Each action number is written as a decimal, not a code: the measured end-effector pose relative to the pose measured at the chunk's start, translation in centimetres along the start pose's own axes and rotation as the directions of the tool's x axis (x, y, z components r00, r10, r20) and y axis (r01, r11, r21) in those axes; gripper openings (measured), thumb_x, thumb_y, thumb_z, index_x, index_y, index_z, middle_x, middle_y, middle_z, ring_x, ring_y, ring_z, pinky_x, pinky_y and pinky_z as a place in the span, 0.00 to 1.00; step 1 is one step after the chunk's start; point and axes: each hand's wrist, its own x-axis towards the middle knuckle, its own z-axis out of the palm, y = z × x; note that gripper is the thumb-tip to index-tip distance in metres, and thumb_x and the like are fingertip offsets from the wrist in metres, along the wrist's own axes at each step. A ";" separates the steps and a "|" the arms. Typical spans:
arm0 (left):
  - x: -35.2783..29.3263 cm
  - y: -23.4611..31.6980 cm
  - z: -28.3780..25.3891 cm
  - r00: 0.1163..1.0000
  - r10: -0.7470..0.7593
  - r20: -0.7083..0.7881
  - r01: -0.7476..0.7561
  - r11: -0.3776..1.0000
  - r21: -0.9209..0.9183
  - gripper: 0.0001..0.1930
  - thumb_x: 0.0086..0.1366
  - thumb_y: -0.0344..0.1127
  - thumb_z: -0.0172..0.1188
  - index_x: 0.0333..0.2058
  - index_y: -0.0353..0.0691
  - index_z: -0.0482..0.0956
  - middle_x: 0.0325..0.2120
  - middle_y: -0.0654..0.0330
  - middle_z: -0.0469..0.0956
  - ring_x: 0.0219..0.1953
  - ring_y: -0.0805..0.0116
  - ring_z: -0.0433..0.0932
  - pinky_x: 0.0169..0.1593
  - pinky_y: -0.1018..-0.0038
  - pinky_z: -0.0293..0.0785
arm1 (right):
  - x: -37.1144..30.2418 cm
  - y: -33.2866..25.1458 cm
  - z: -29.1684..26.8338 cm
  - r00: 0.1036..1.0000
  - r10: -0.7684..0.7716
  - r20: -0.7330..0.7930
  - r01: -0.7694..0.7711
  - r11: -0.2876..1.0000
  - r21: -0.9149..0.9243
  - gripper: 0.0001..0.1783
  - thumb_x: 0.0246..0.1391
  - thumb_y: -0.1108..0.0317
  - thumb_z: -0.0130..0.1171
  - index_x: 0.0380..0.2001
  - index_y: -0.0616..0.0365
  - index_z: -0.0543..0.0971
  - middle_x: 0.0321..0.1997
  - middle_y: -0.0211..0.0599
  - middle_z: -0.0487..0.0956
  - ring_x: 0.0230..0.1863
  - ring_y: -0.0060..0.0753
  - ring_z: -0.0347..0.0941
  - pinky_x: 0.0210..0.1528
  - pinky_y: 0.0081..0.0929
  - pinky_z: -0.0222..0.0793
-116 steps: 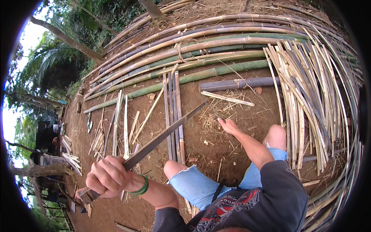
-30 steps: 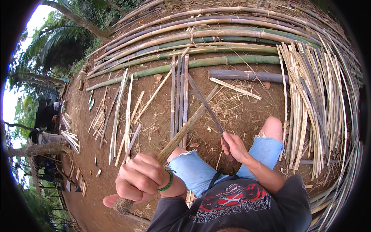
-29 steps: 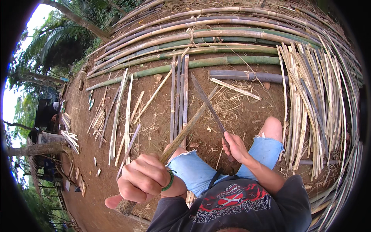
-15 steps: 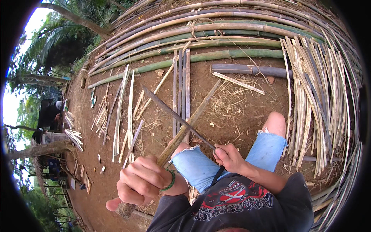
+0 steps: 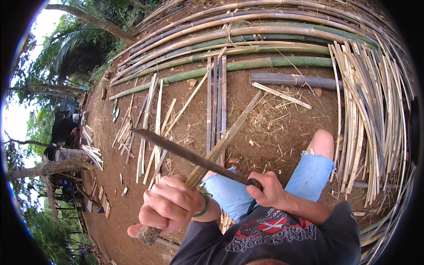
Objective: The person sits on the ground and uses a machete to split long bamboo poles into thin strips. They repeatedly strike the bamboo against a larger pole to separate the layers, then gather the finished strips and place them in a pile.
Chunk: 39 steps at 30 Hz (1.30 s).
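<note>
My left hand (image 5: 170,205), with a green bracelet at its wrist, is closed around the lower part of a brown wooden stick (image 5: 227,137). The stick slants up and away to the right, its blunt thick end showing below the fist. My right hand (image 5: 267,189) grips the dark handle of a machete. Its long, dark machete blade (image 5: 172,148) points left and slightly away from me, crossing over the stick just above my left fist. Whether the blade's edge touches the stick I cannot tell.
Long bamboo poles (image 5: 282,62) lie across the far ground. A big pile of split bamboo strips (image 5: 364,119) is at the right. More strips (image 5: 150,119) lie at the left, with shavings (image 5: 269,112) ahead on the dirt. My knees in blue denim shorts (image 5: 311,174) are close below.
The machete's tip has swung left and nearer to me, so more of the blade's flat side shows. The crossing with the stick is closer to my left fist. The whole view has shifted slightly.
</note>
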 end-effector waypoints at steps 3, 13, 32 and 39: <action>0.1 0.0 -0.3 1.000 0.009 0.006 -0.009 1.000 0.023 0.29 0.76 0.59 0.30 0.18 0.48 0.57 0.05 0.69 0.59 0.05 0.82 0.53 0.08 0.83 0.46 | 1.8 3.2 -0.5 0.973 0.135 -0.186 -0.137 0.991 0.001 0.26 0.64 0.50 0.50 0.24 0.65 0.72 0.13 0.49 0.66 0.15 0.44 0.65 0.22 0.36 0.61; -0.3 -0.2 0.5 0.999 0.025 -0.031 -0.023 0.999 0.044 0.29 0.75 0.60 0.30 0.19 0.48 0.59 0.05 0.69 0.61 0.05 0.82 0.55 0.08 0.85 0.47 | 1.6 7.3 -2.3 0.943 0.268 -0.197 -0.285 0.956 -0.068 0.27 0.63 0.51 0.52 0.27 0.69 0.75 0.15 0.56 0.70 0.20 0.59 0.73 0.23 0.43 0.64; -0.6 -0.1 -0.9 0.989 0.069 -0.134 -0.051 0.990 0.131 0.26 0.76 0.55 0.34 0.19 0.49 0.57 0.06 0.70 0.58 0.06 0.83 0.51 0.10 0.84 0.42 | 2.4 10.5 -2.1 0.941 0.177 -0.288 -0.234 0.955 -0.180 0.27 0.61 0.48 0.56 0.21 0.64 0.73 0.12 0.50 0.69 0.18 0.52 0.72 0.23 0.42 0.64; -1.1 -0.1 -0.9 0.983 0.078 -0.165 -0.054 0.987 0.149 0.26 0.76 0.55 0.35 0.19 0.49 0.56 0.06 0.71 0.55 0.07 0.83 0.49 0.11 0.82 0.41 | 1.6 6.1 -1.1 0.994 -0.065 -0.082 0.049 0.982 -0.183 0.25 0.59 0.49 0.58 0.24 0.63 0.75 0.13 0.49 0.70 0.17 0.55 0.72 0.22 0.41 0.64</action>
